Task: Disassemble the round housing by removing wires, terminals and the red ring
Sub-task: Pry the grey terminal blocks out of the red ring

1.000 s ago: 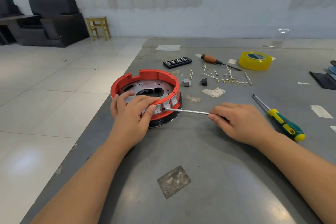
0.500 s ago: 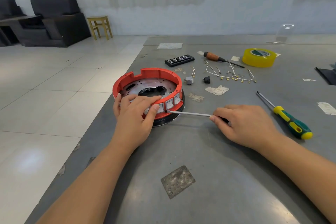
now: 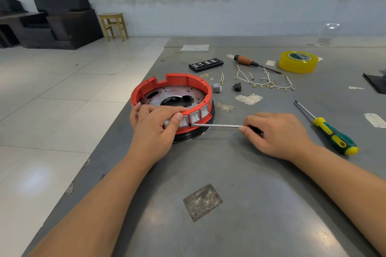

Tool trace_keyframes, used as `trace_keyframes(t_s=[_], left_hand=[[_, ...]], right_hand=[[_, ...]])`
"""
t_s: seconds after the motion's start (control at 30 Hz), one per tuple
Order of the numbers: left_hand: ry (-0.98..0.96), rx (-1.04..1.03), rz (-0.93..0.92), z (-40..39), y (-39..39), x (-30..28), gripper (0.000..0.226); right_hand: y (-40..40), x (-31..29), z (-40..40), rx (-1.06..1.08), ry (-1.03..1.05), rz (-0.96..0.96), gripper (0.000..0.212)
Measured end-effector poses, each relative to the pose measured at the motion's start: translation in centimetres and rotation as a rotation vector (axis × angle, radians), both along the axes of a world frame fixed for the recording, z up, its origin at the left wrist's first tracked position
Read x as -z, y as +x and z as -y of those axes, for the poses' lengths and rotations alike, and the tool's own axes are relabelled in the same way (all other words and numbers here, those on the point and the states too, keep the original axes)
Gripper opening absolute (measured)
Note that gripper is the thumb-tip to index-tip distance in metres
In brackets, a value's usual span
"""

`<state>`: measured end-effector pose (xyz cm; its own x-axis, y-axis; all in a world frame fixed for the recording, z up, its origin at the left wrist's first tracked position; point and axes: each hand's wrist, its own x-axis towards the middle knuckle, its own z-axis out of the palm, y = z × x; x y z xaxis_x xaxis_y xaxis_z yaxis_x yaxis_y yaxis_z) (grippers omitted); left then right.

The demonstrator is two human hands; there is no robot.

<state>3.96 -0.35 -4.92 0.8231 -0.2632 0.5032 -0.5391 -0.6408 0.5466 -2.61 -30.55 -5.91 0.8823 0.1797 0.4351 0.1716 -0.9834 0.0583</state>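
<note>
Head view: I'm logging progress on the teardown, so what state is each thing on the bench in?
Red ring: still seated on the housing.
Switches: still set in the ring.
Left hand: grips the ring's near edge.
Right hand: holds a screwdriver, tip at the ring under the switches.
Wires: removed, loose on the table.
Green screwdriver: lying unused.
Tape roll: lying flat.

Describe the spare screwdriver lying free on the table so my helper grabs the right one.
Start from the right hand; just beyond its far side lies the green-and-yellow screwdriver, untouched. The wooden-handled screwdriver lies farther back beside the yellow tape roll.
</note>
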Motion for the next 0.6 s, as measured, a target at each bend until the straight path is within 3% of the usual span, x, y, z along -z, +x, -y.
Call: trace_keyframes(t_s=[0.2,0.3,0.6], left_hand=[[-0.061,0.043,-0.012,-0.1,-0.5,-0.2,0.025],[-0.085,0.025,-0.035,-0.1,-0.8,-0.3,0.027],[-0.120,0.018,-0.136,0.2,-1.0,-0.7,0.029]], right_hand=[[1.2,0.0,0.8,-0.069,-0.015,-0.040,0.053],[1.7,-0.1,0.9,-0.110,-0.036,-0.044,0.044],[2.5,0.3,0.4,-0.005,-0.070,0.020,0.044]])
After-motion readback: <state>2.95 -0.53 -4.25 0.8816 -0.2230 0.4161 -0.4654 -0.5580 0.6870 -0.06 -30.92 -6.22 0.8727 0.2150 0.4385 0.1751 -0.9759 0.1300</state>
